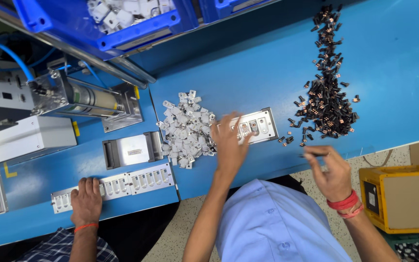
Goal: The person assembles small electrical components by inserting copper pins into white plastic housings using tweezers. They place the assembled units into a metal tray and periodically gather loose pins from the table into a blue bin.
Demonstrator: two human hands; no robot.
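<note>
The blue bench [248, 63] carries all parts within arm's reach; every position below is given rel. to the small metal fixture plate [255, 125] at its centre. Behind and left of the plate, a blue bin [98, 22] of white parts sits tilted toward the operator, apparently as bulk stock. Further left stands a pneumatic press unit w/ cylinder [81, 99], and below it a long multi-slot tray [136, 180] on which a co-worker's hand [86, 199] rests flat. Right of the plate, a heap of small black-and-copper parts [328, 97] lies loose; just left of it, a heap of white clips [186, 127], so both feeds flank the plate. The left hand [229, 145] spreads open over the plate's left end, fingertips on it, likely steadying or seating; whether it holds a part cannot be told. The right hand [333, 170], near the bench front edge right of the plate, pinches a slim dark piece [314, 155] betw. thumb and fingers.
</note>
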